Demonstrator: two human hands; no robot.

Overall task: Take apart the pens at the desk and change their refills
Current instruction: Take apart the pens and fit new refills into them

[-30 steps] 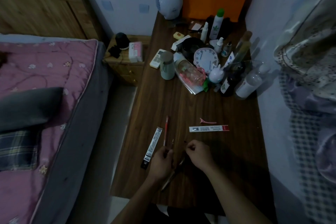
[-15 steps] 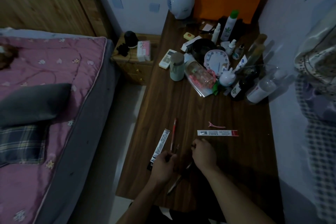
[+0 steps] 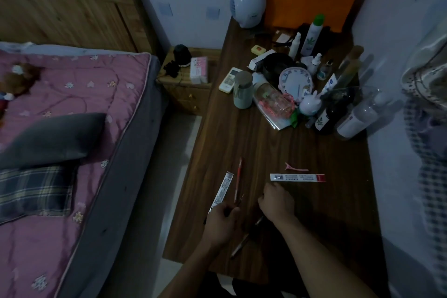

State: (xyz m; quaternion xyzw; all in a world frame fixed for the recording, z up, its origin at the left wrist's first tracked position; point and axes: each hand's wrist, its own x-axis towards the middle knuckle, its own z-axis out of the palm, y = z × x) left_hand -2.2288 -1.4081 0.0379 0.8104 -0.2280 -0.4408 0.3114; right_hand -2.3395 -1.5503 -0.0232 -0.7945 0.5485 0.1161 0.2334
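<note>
At the near edge of the tabletop (image 3: 326, 213), a dark pen (image 3: 239, 247) lay diagonally between the two forearms, pointing toward 1 o'clock, its far end hidden in shadow under the right wrist.

The left hand (image 3: 221, 221) was curled, its fingers (image 3: 231, 210) pinched on a thin dark part (image 3: 240, 201) that projected toward 1 o'clock; whether this was a tip section or a refill could not be told. The right hand (image 3: 277, 201) was closed into a loose fist, knuckles up; any contents were hidden.

Compared with half a second earlier, the hands had drawn further apart, and the right fist sat nearer the right-hand packet. By judgement, a pen had been separated and a fresh refill was wanted next.

Just beyond the left hand, at 12 o'clock, lay a red refill (image 3: 238, 179), with a white packet (image 3: 221, 191) beside it at 11 o'clock. A second, red-ended packet (image 3: 297, 178) lay at 1 o'clock from the right hand, a pink clip (image 3: 295, 167) just behind it.

Bottles and a clock (image 3: 296, 82) crowded the far end.
</note>
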